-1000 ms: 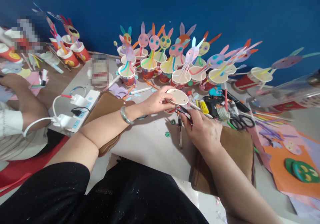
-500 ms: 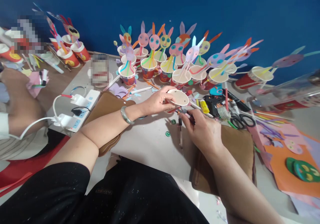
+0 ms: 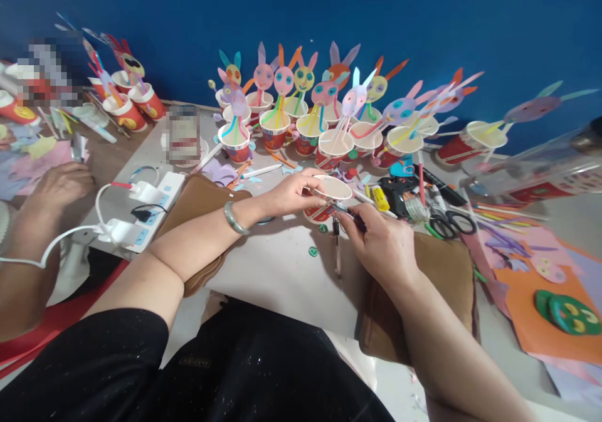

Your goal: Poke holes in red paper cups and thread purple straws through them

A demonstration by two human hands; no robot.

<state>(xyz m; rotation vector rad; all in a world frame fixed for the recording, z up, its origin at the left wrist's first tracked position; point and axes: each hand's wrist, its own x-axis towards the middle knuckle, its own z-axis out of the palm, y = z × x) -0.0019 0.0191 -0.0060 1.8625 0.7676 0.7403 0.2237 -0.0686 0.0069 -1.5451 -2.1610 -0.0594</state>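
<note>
My left hand [image 3: 300, 191] is wrapped round the far left side of a red-and-white paper cup [image 3: 320, 212], its pale round end [image 3: 335, 187] facing up. In the fingers of my right hand [image 3: 383, 237] is a slim dark-handled tool [image 3: 356, 217] with a grey, blade-like tip against the cup's near right side. My grip covers much of the tool, so its exact kind does not show. Under the cup, a black pen [image 3: 337, 246] and a small green paper piece [image 3: 313, 252] lie on the table.
Several paper cups with rabbit-faced straw figures [image 3: 284, 82] line the blue wall. Black-handled scissors [image 3: 452, 223] lie right, near coloured paper [image 3: 527, 284]. Brown cushions [image 3: 423, 296] flank my arms. A white power strip [image 3: 157, 212] and a co-worker's hand [image 3: 66, 187] are left.
The cup has tilted, so more of its red side shows, and the tool tip now meets that side. At left, the co-worker's hand has moved into view over the paper, holding something dark.
</note>
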